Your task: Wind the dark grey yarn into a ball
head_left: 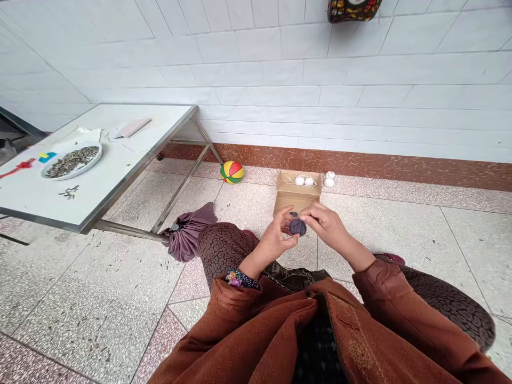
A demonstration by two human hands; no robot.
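A small ball of dark purple-grey yarn (297,227) is held up in front of my knees. My left hand (277,234) grips it from the left, with fingers and thumb curved round its side. At the ball's upper right, my right hand (325,221) has its thumb and forefinger pinched together, seemingly on the yarn; the strand itself is too fine to make out. Just beyond the hands lies an open cardboard box (298,198) on the floor, with white yarn balls (304,181) on its raised flap. A dark bit shows just above the held ball.
More white balls (329,178) sit right of the box. A striped ball (232,172) rests by the wall. At left stands a white table (132,154) with a plate of seeds (74,161). A purple cloth bag (190,232) lies by its leg. Shells litter the floor.
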